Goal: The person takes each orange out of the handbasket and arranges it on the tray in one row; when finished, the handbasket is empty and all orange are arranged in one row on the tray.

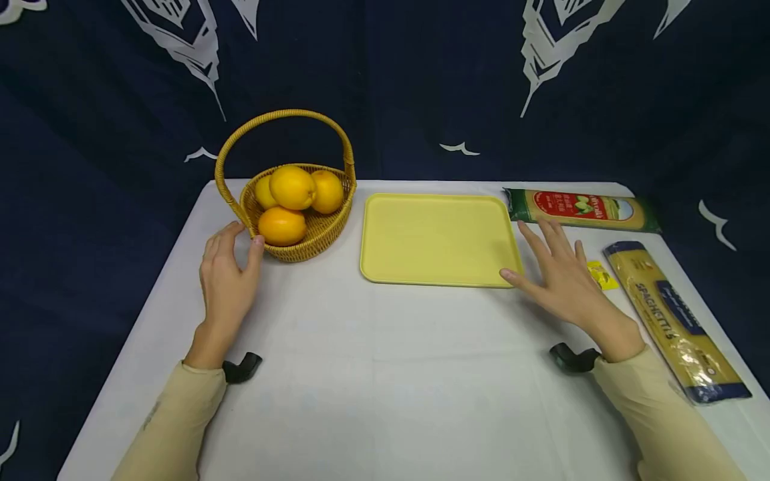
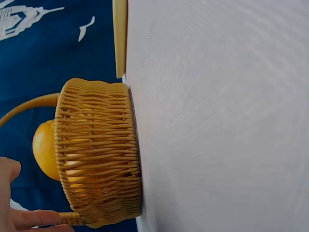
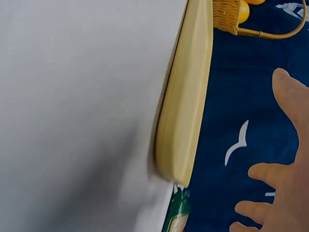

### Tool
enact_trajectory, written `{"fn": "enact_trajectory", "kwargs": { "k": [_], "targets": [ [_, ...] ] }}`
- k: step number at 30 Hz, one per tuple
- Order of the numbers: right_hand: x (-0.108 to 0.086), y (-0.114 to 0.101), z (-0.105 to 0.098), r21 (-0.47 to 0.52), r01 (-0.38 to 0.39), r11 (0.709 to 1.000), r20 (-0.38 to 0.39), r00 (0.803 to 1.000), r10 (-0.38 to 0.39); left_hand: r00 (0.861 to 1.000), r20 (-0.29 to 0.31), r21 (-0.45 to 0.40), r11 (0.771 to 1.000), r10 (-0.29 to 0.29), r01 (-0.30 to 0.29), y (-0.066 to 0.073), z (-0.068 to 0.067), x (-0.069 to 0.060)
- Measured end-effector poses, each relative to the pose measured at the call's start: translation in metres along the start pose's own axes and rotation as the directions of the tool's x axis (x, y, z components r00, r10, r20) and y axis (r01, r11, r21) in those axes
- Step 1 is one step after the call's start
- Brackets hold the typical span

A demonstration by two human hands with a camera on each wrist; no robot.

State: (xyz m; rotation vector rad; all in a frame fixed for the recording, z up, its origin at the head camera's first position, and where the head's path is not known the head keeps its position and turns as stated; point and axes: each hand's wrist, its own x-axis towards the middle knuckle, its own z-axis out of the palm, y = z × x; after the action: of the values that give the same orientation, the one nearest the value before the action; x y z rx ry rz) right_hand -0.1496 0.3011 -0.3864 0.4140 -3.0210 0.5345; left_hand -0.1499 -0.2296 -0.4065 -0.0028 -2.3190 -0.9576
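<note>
A wicker basket [image 1: 319,237] with a tall arched handle stands at the back left, holding several yellow-orange fruits [image 1: 292,188]. My left hand [image 1: 228,277] is at the basket's near left side, thumb apart from the fingers. In the left wrist view, its fingers [image 2: 36,218] reach the handle's foot; whether they press on it I cannot tell. To the basket's right lies a yellow rectangular tray [image 1: 442,240]. My right hand [image 1: 562,277] hovers by the tray's right edge with fingers spread, holding nothing. In the right wrist view, the tray [image 3: 186,96] appears apart from the hand.
A green-ended pasta packet [image 1: 583,207] with a red label lies at the back right. Nearer along the right edge is a spaghetti packet [image 1: 680,321]. A small yellow sachet [image 1: 601,275] is partly hidden by the right hand. White cloth [image 1: 385,374] covers the table.
</note>
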Motion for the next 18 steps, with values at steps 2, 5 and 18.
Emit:
{"fn": "enact_trajectory", "kwargs": {
  "k": [2,5,18],
  "targets": [
    [0.004,-0.005,-0.001,0.008,0.004,1.0,0.014,1.0,-0.004,0.996,0.04,-0.013,0.997,-0.077,0.078,-0.002,-0.001,0.001],
    [0.01,-0.012,-0.002,0.021,0.018,1.0,0.029,0.999,-0.019,0.978,0.11,-0.027,0.983,-0.178,0.182,-0.006,-0.002,0.005],
    [0.04,-0.041,-0.006,0.058,0.063,0.996,0.058,0.996,-0.067,0.903,0.237,-0.184,0.896,-0.359,0.404,-0.023,0.013,0.032]
  ]
}}
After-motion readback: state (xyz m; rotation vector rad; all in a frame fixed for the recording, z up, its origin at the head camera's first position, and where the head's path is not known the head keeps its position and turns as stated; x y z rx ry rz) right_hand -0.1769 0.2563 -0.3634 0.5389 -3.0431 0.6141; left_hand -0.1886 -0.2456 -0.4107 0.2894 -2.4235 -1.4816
